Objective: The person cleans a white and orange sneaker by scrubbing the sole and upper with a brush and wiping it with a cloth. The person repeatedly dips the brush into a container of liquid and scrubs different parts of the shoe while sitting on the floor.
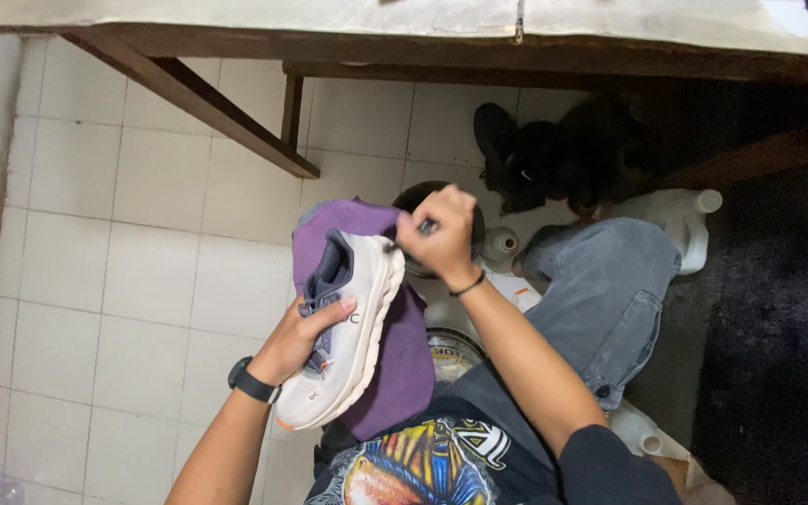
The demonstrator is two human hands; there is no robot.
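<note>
White sneaker (pixel 353 327): on its side over a purple cloth (pixel 395 355), above the lap.
Left hand (pixel 303 337): fingers clasped around the sneaker's upper.
Right hand (pixel 441 238): fingers pinching a small dark tool at the sneaker's front end.
Beyond: dark bowl (pixel 413 198), white jug (pixel 680 220), tiled floor (pixel 142 234).

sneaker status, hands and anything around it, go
Left hand grips white sneaker at its side. Right hand pinches small tool at the heel end. Purple cloth under shoe. Nothing blocking.
</note>
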